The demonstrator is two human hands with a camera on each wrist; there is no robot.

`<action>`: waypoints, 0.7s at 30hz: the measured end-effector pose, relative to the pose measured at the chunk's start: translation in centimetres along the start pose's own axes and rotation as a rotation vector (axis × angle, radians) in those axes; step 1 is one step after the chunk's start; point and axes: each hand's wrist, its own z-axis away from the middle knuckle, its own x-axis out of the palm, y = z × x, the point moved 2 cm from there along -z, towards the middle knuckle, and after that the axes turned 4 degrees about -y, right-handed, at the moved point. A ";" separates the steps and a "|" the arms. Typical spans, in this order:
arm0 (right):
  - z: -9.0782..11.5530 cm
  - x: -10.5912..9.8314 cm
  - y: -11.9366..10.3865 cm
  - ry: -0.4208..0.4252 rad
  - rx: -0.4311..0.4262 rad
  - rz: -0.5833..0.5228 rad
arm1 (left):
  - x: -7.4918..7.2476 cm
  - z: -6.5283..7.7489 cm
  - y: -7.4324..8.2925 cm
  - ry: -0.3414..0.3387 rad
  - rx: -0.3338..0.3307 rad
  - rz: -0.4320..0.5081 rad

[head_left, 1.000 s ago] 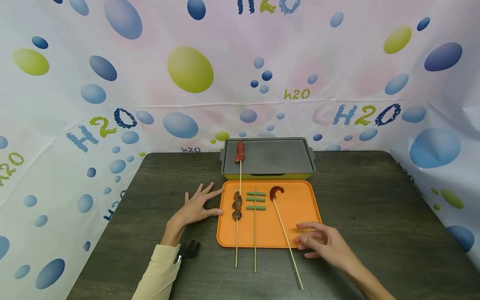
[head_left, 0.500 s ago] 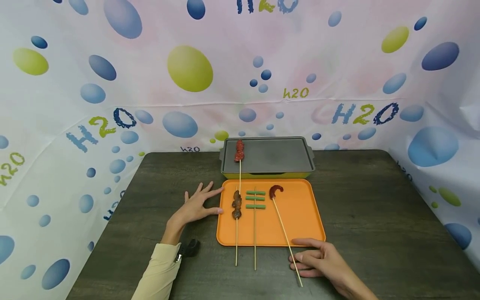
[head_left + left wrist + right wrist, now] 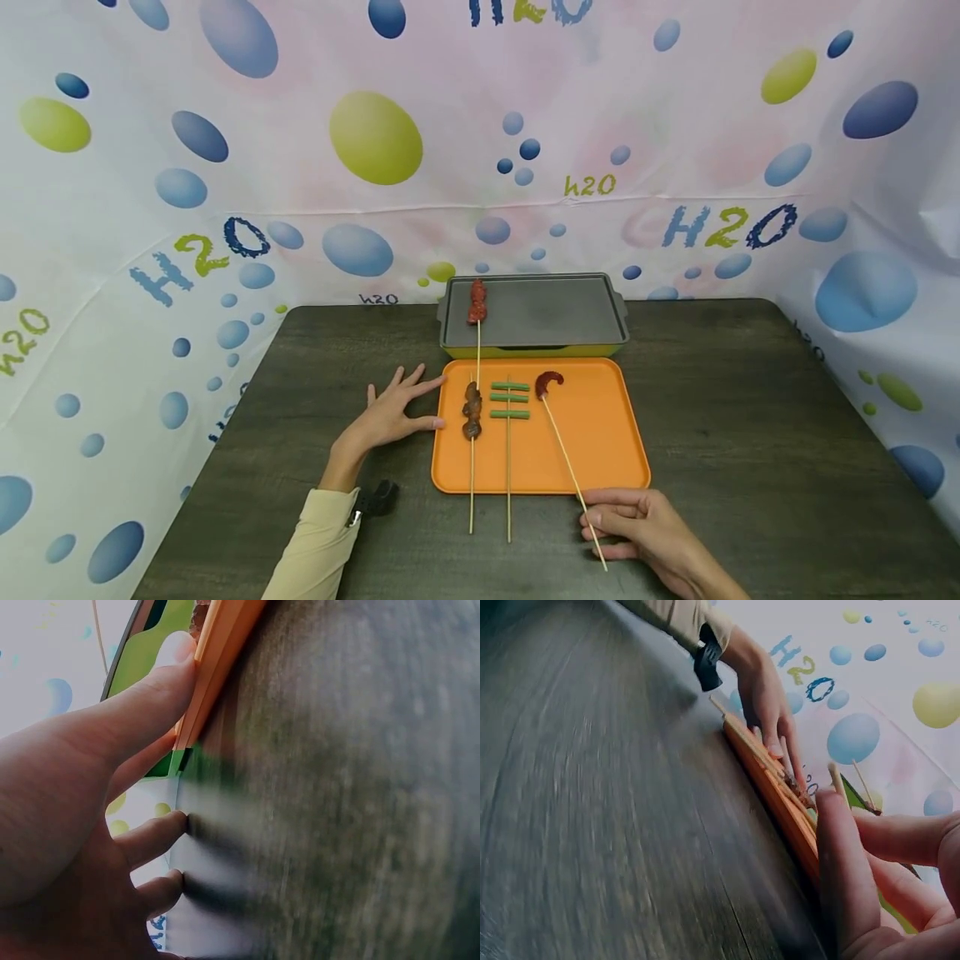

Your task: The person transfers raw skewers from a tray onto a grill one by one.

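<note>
In the head view, my right hand [image 3: 641,525] pinches the lower stick of a skewer with a curled dark red piece [image 3: 543,385] at its tip. That tip lies over the orange tray [image 3: 607,417], and the stick slants past its front edge. The right wrist view has the stick's end [image 3: 836,778] rising between thumb and fingers. My left hand [image 3: 386,417] has its fingers spread, with thumb and forefinger touching the tray's left rim; the left wrist view shows the thumb [image 3: 176,652] against the rim. Also on the tray are a brown meat skewer [image 3: 472,412] and a green-stick skewer [image 3: 509,398].
Behind the tray stands a grey grill pan [image 3: 555,312] with a greenish-yellow side. A red meat skewer [image 3: 477,302] lies on its left part, its stick reaching over the tray. The dark wooden table [image 3: 720,400] backs onto a patterned curtain [image 3: 487,150].
My right hand has moved a little left and toward me, from beside the stick to holding it. My left hand and the skewers have stayed nearly where they were.
</note>
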 end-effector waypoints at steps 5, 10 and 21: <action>0.6 0.1 0.2 0.000 -0.029 -0.032 | -0.1 0.1 0.1 0.002 0.007 0.012; 0.9 0.6 -0.3 0.010 -0.086 -0.019 | -0.2 0.2 0.1 0.005 0.011 0.017; -1.5 2.6 -2.1 0.105 -0.135 0.020 | -0.2 0.2 -0.1 0.000 0.013 0.013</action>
